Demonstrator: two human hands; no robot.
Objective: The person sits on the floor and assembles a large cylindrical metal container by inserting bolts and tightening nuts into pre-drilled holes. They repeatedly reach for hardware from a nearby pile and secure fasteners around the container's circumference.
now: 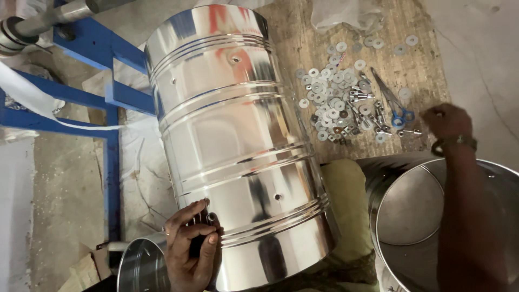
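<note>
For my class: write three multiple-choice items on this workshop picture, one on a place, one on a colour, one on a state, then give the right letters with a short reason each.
1. Where does the heap of washers lie?
A. on the board beyond the steel drum
B. inside the open drum
C. on the blue frame

2. What colour are the scissors' handles?
A. red
B. blue
C. yellow

3. How does the left hand stand to the steel drum?
A. well clear of it
B. flat on its top end
C. against its lower side wall, fingers bent

Answers:
1 A, the washers are spread on the board past the drum.
2 B, the loops beside the right hand are blue.
3 C, the fingers curl against the drum's wall near its lower ribs.
</note>
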